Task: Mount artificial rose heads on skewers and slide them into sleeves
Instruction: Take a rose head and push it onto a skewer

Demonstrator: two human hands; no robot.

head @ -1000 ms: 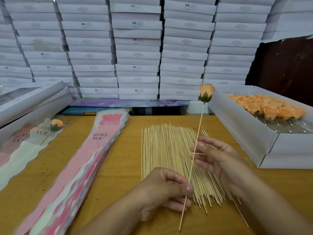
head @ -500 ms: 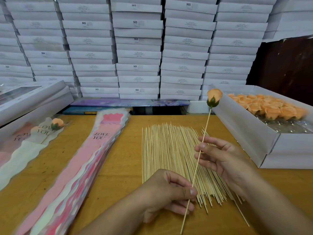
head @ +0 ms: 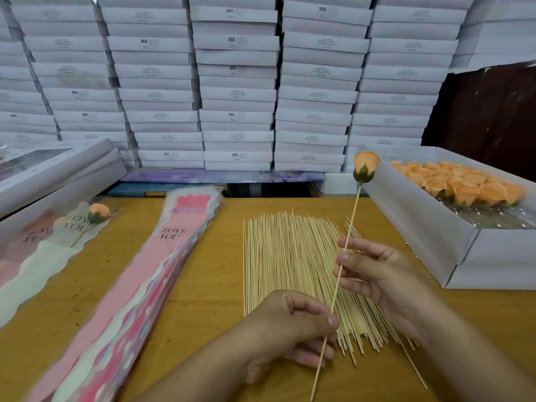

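An orange rose head (head: 366, 166) with a green base sits on top of a long wooden skewer (head: 349, 229) that stands tilted above the table. My left hand (head: 293, 323) pinches the skewer's lower part between thumb and fingers. My right hand (head: 380, 277) is at the skewer's middle, its loosely straight fingertips touching the stick. Under both hands a pile of bare skewers (head: 284, 256) lies on the wooden table. A stack of pink "LOVE YOU" sleeves (head: 162, 256) lies to the left.
A white box (head: 420, 227) with several orange rose heads (head: 464, 184) stands at the right. Far left, a sleeved rose (head: 98, 213) lies on other sleeves beside flat boxes (head: 58, 169). Stacked white boxes (head: 237, 82) wall off the back.
The rose on its skewer has swung a little to the right and both hands have shifted slightly right with it. The left hand's pinch is unchanged.
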